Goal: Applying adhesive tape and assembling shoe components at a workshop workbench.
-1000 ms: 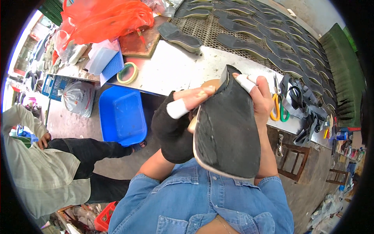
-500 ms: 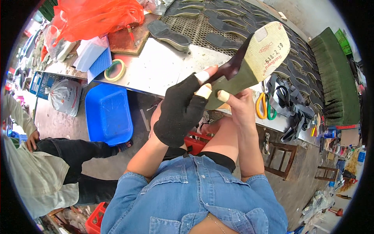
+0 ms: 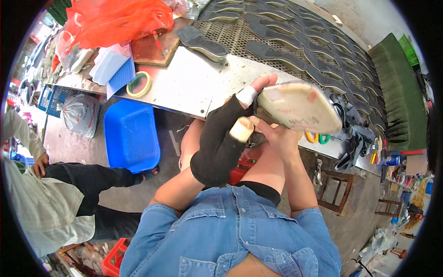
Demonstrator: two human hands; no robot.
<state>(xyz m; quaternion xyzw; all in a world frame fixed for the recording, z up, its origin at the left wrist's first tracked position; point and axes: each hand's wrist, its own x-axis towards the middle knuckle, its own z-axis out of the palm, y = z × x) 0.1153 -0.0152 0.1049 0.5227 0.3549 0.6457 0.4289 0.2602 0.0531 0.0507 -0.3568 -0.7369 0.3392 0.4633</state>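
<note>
Both hands clamped on the pale tan flat shoe sole [image 3: 299,107] above the metal table [image 3: 184,83]: gloved left hand [image 3: 220,138] pinches its heel, right hand [image 3: 277,136] underneath; I'd keep thumbs steady

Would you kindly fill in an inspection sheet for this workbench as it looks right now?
Surface: metal workbench, its far part a perforated grid.
Job's things: pale shoe sole, held up over the bench edge, light face toward the camera.
Clutter: rows of dark soles on the grid; tape roll; red plastic bag; scissors partly hidden behind the sole.
Hands: left hand in a black fingerless glove with taped fingertips, gripping the sole; right hand bare, holding it from below.
Cables: nothing seen.
Surroundings: blue tub on the floor; another person seated to the left; wooden stool.
</note>
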